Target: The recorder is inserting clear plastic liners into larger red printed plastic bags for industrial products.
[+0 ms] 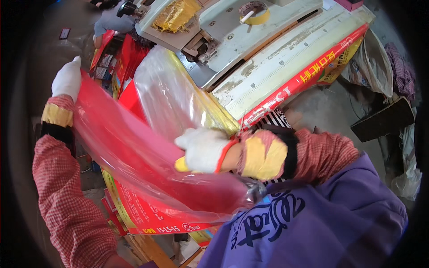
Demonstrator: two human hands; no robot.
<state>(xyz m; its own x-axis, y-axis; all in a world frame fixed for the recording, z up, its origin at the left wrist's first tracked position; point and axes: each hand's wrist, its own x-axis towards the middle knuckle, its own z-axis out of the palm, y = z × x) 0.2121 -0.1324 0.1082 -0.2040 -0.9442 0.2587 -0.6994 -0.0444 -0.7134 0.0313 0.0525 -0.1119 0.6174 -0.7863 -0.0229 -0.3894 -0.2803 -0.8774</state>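
My left hand [68,79], in a white glove, is closed on the upper left corner of a red plastic sack [111,118]. Clear plastic film lies along this sack, which sweeps down to my lap in a wide curve. My right hand [206,150], gloved in white with a yellow fingertip, is at the middle of the sack. Motion blurs its fingers, so whether they grip the film cannot be made out. Just beyond it, a clear plastic liner [163,87] with a yellow woven edge leans against an industrial sewing machine [210,49].
A tape roll [254,12] with a white stick rests on the machine. Along the worn white table [286,62] lies a red and yellow printed sack [308,73]. More printed sacks [147,214] hang below my arms. A dark board [383,118] juts out at right. Another person [114,22] is at the upper left.
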